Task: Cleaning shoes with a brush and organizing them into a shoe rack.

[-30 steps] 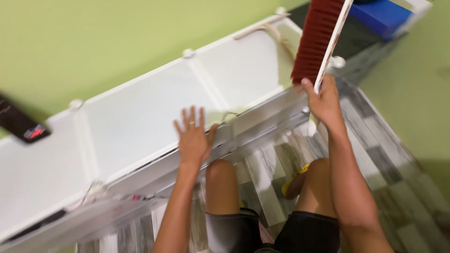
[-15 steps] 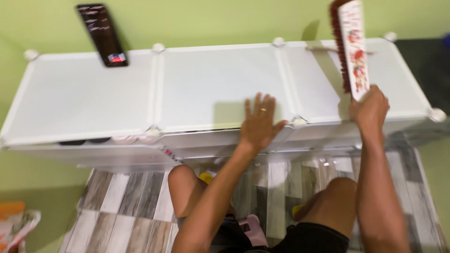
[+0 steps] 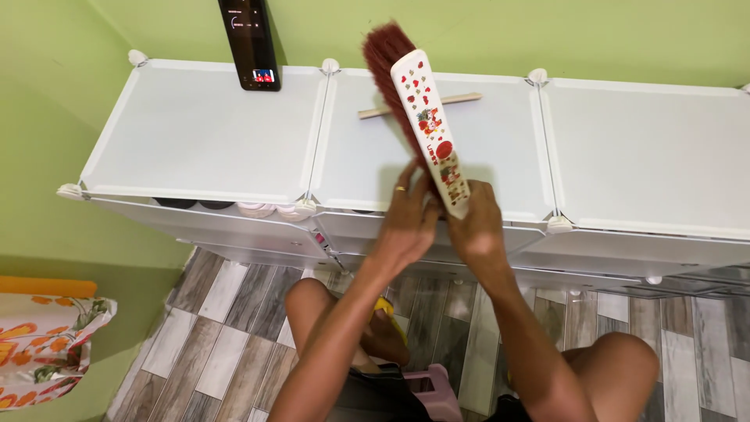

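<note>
My right hand (image 3: 474, 224) grips the near end of a broom head (image 3: 422, 109), white with small red flower prints on its back and dark red bristles on the left side. My left hand (image 3: 410, 216), with a ring on one finger, touches the bristle side of the broom head just beside the right hand. Both hands are over the front edge of the middle panel of a low white modular cabinet (image 3: 203, 133). A thin wooden stick (image 3: 461, 99) lies on the cabinet top behind the broom head.
A black phone (image 3: 250, 43) leans upright against the green wall at the cabinet's back. The floor has grey wood-look tiles (image 3: 226, 328). An orange-flowered bag (image 3: 43, 344) sits at the lower left. A pink stool (image 3: 430, 387) shows between my knees.
The view shifted right along the cabinet. My right hand carried the broom head leftward to the middle panel, and my left hand lifted off the cabinet top onto the bristles.
</note>
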